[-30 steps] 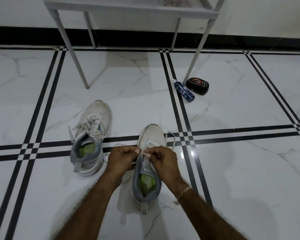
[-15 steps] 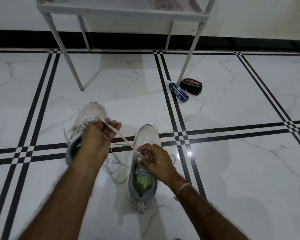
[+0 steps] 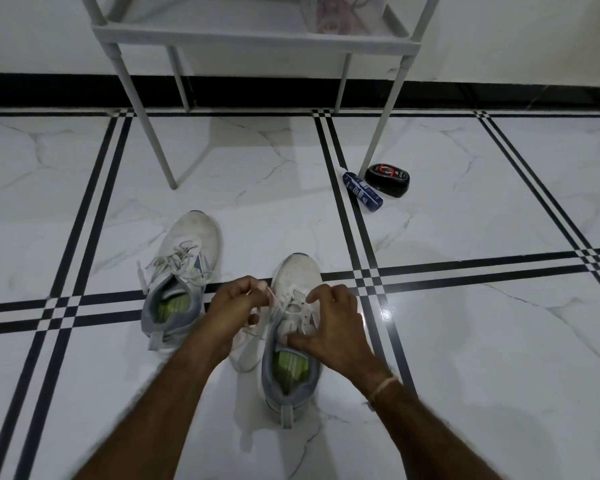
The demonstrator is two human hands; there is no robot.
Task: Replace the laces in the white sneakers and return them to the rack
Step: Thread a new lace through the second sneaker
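Note:
Two white sneakers with grey heels and green insoles stand on the marble floor, toes pointing away. The left sneaker (image 3: 182, 271) has loose laces and nobody touches it. Both hands work at the right sneaker (image 3: 297, 271). My left hand (image 3: 236, 306) pinches a white lace (image 3: 257, 327) at the shoe's left side. My right hand (image 3: 329, 323) presses on the tongue and eyelets, fingers curled around the lacing. A slack loop of lace lies on the floor between the shoes.
A white metal rack (image 3: 257, 39) stands ahead against the wall, its legs reaching the floor. A blue tube (image 3: 362, 192) and a black shoe-polish sponge case (image 3: 388, 180) lie by its front right leg. Black stripes cross the glossy floor.
My left hand, which had pulled the lace up and left over the other sneaker, has come back down beside the right shoe. The right hand stayed on the tongue.

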